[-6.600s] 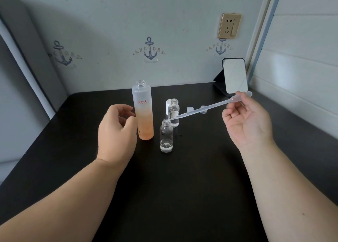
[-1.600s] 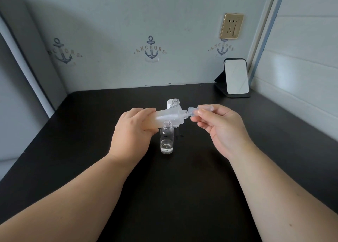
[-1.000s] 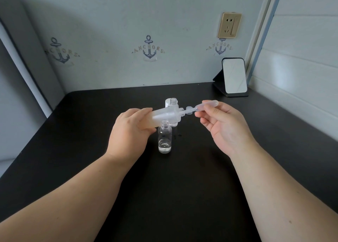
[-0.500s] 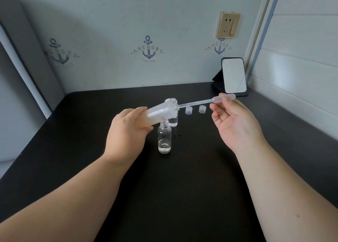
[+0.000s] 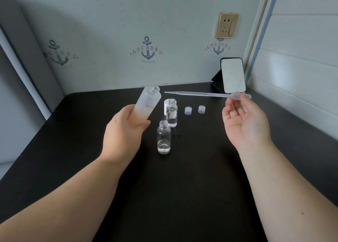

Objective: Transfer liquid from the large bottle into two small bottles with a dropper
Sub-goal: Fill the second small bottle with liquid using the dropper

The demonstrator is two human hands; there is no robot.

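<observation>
At frame centre the left hand (image 5: 124,132) grips the tilted large bottle (image 5: 145,107); the right hand's fingers (image 5: 237,100) pinch the dropper (image 5: 206,94) bulb. The dropper looks light and bendy, so squeeze only the bulb.

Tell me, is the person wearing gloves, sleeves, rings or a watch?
None are visible. The left hand and right hand are bare, with no rings seen on the visible fingers, and both forearms are uncovered down to the picture's lower edge. No watch or wristband shows.
</observation>
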